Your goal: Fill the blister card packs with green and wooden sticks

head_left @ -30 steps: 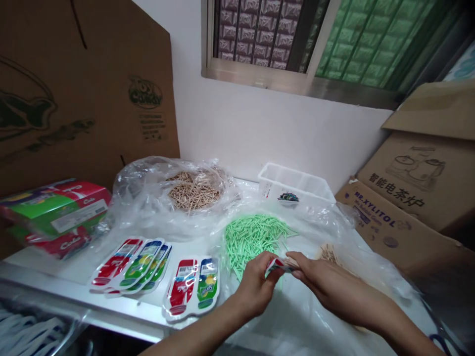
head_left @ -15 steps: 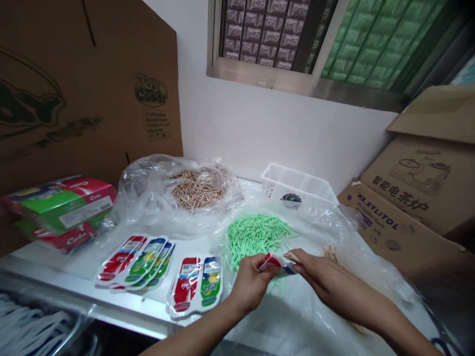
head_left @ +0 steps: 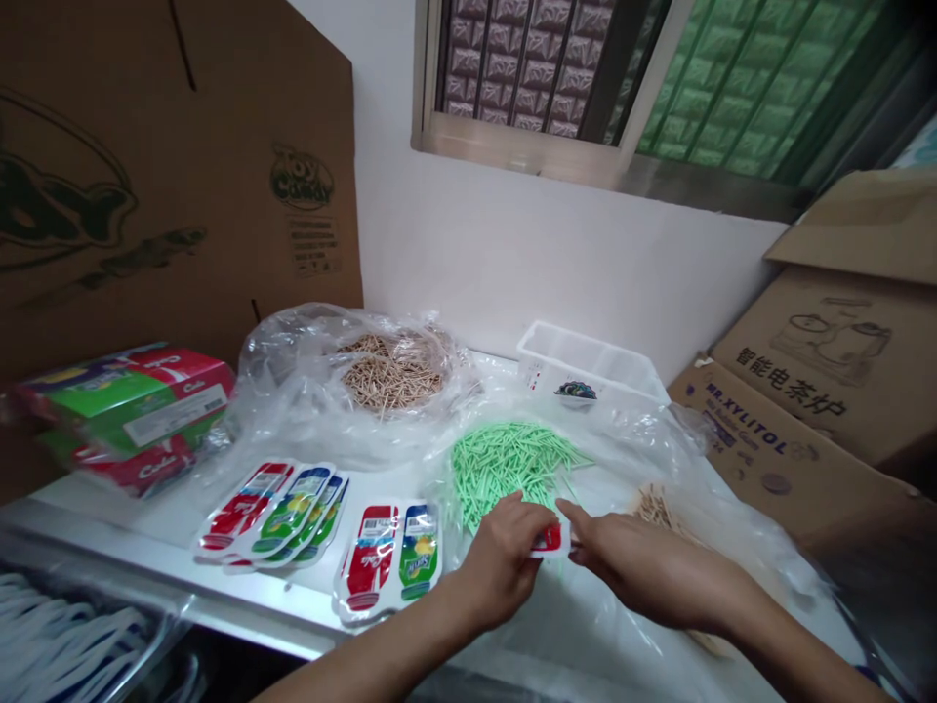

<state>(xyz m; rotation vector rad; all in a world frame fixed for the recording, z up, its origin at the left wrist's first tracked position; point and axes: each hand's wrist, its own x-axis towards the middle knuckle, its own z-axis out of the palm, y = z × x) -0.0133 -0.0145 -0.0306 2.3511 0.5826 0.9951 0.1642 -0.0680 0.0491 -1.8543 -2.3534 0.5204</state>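
A small red and white cola packet (head_left: 550, 539) is gripped in my left hand (head_left: 505, 557), its fingers wrapped over the left part. Closed at the packet's right edge is my right hand (head_left: 630, 561); what its fingertips pinch is hidden. Just beyond both hands lies a heap of light green sticks (head_left: 505, 464) on clear plastic. Close to my left forearm, a flat double packet with a red cola bottle and a green Sprite bottle (head_left: 391, 558) lies on the table. Beside my right wrist are pale brown sticks (head_left: 653, 508), partly covered by the arm.
Several overlapping bottle-shaped packets (head_left: 274, 516) lie at left, near a wrapped red and green box (head_left: 139, 400). A clear bag (head_left: 282, 356) holds brown sticks (head_left: 391, 381). A translucent tub (head_left: 592, 361) stands at the back. Cardboard boxes (head_left: 776, 420) flank the right side.
The packet has turned so its red face shows. My left hand has rolled over it, and the pale brown stick ends seen at my right fingertips are now out of sight.
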